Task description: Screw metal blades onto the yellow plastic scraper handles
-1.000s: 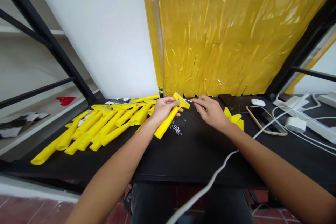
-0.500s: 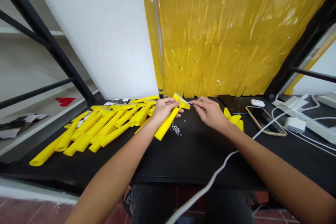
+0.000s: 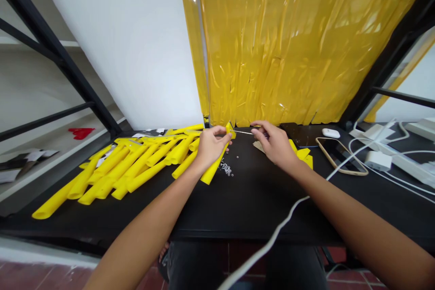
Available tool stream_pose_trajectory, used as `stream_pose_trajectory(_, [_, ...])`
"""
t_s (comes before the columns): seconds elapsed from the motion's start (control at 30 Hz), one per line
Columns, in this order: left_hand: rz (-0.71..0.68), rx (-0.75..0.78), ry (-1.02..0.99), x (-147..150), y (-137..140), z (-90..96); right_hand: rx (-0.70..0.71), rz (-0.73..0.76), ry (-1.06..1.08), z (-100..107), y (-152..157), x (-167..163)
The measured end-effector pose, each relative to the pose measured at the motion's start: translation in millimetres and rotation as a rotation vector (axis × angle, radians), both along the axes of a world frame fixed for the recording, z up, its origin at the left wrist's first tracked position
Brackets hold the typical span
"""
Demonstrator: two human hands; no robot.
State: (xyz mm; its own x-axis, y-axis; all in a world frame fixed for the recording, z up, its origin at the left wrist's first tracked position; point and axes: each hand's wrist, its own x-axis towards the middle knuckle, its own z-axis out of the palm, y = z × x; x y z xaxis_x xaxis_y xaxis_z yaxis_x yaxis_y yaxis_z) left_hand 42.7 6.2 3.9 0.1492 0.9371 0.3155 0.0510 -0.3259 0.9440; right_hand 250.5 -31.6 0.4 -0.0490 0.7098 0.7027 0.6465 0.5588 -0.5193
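Observation:
My left hand (image 3: 212, 145) is closed around a yellow scraper (image 3: 212, 170) with a tubular handle, its head tilted up and turned edge-on. In my right hand (image 3: 276, 142) is a thin screwdriver; its metal shaft (image 3: 242, 132) points left, with the tip at the scraper's head. The driver's handle is mostly hidden by my fingers. Below the scraper, small silvery hardware pieces (image 3: 226, 168), too tiny to name surely, lie scattered on the black table (image 3: 254, 208). To the left lie several more yellow scrapers (image 3: 136, 165) in a heap.
Beyond my right hand are flat yellow pieces (image 3: 305, 156), a phone (image 3: 340, 156), a dark tablet-like slab (image 3: 299, 135) and a white earbud case (image 3: 331, 133). White cables and a power strip (image 3: 408, 163) occupy the right side. One white cable (image 3: 282, 222) hangs across the table's front edge.
The scraper's head has rotated from facing me to edge-on in my left hand. My right hand has shifted slightly right, its fingers more spread, and more of the screwdriver shaft shows.

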Motion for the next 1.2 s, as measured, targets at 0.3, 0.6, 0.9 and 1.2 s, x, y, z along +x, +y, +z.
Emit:
stream_pose_trajectory(0.3, [0.085,0.036,0.038,-2.6,5.5,-1.9,-0.019,0.05,0.13,-8.2,6.0,-1.7])
stream_pose_trajectory(0.6, [0.085,0.075,0.074,-0.9,4.8,-5.8,-0.119,-0.002,-0.012,-8.9,3.2,1.5])
stream_pose_trajectory(0.9, [0.094,0.101,0.134,-3.8,5.9,-4.9,-0.19,-0.052,-0.186,-3.3,1.3,6.2])
stream_pose_trajectory(1.2, [0.095,0.103,0.144,-5.7,10.3,-10.0,-0.161,-0.037,-0.174,-4.0,2.8,7.5])
